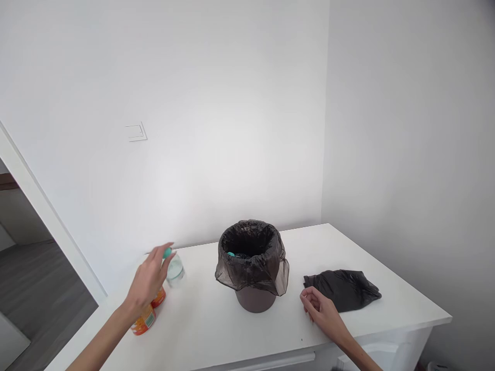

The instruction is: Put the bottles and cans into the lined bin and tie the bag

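My left hand (149, 278) hovers over the left part of the white table (216, 319), fingers spread and reaching toward a clear plastic bottle (175, 268) with a teal cap; I cannot tell if it touches the cap. An orange-labelled bottle (146, 319) lies just under that hand. My right hand (319, 308) rests on the table with fingers curled, empty, beside a folded dark bin bag (342, 288). Between the hands stands a small brown bin (255, 299) lined with a dark bag (251, 257), with something teal inside.
The table stands in a corner of white walls. A light switch plate (136, 132) is on the far wall. An open doorway with a grey floor (34, 288) lies to the left. The table's front edge is close to me.
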